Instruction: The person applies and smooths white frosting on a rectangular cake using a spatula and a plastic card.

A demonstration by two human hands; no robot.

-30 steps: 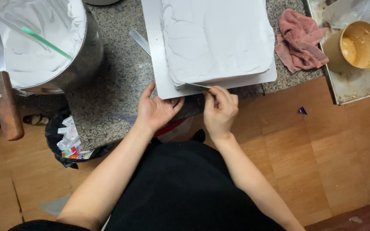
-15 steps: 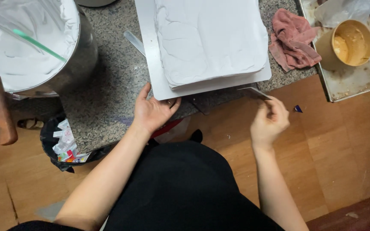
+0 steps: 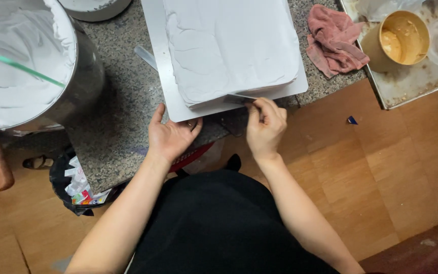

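A speckled stone counter (image 3: 122, 132) is carrying everything here, and on it a rectangular white board (image 3: 160, 61) is lying with its near edge hanging slightly past the counter's front. A large rectangular cake (image 3: 229, 45) coated in white cream is sitting on the board, its long sides running away from the person and its near side facing both hands. To the left a steel mixing bowl (image 3: 84, 71) of white cream is standing, with a green-handled tool resting inside; to the right a pink cloth (image 3: 335, 40) is lying crumpled beside a tan tub (image 3: 399, 40) on a metal tray (image 3: 406, 86). The left hand (image 3: 171, 134) is lying palm down with fingers spread, the thumb pressing the board's near left corner. The right hand (image 3: 265, 124) is nearer the work, fingers pinched closed on the handle of a thin metal spatula (image 3: 239, 97), whose blade is pointing left along the base of the cake's near side, lying flat against the cream. The right wrist is bending inward, forearm angling up from the body.
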